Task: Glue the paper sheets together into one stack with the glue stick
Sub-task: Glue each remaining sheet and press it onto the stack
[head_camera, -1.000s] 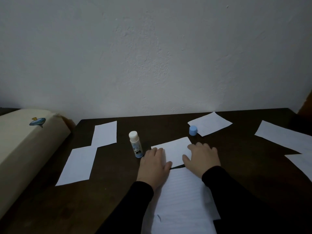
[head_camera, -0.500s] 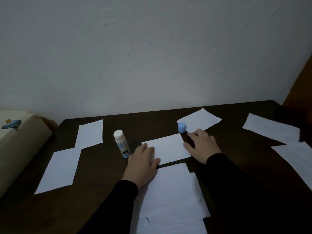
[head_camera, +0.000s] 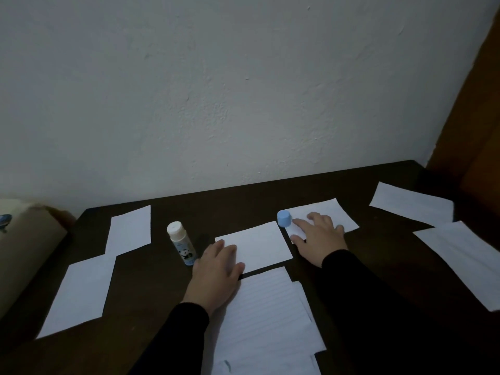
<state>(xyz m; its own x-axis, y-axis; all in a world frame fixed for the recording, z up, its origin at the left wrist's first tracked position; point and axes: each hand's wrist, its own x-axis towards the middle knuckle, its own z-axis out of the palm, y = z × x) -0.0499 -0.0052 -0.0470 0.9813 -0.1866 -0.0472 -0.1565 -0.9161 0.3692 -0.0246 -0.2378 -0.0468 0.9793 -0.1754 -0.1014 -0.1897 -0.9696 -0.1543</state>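
We are working at a dark tabletop set against a pale wall, with loose paper sheets spread across it, presumably so that each one is within reach for gluing. Nearest us, lined sheets are lying overlapped, likely the stack being built. Further sheets are lying at the left, far left and right, apart from that pile. Our left hand is resting flat, fingers straight, on the corner of the small centre sheet, apparently pinning it in place; it is gripping nothing. Our right hand is lying on the far sheet with fingers spread and relaxed, seemingly to draw that sheet in; it too is holding nothing. The glue stick is standing upright and uncapped just beside the left hand, kept close for the next application. Its blue cap is sitting beside the right hand's fingertips.
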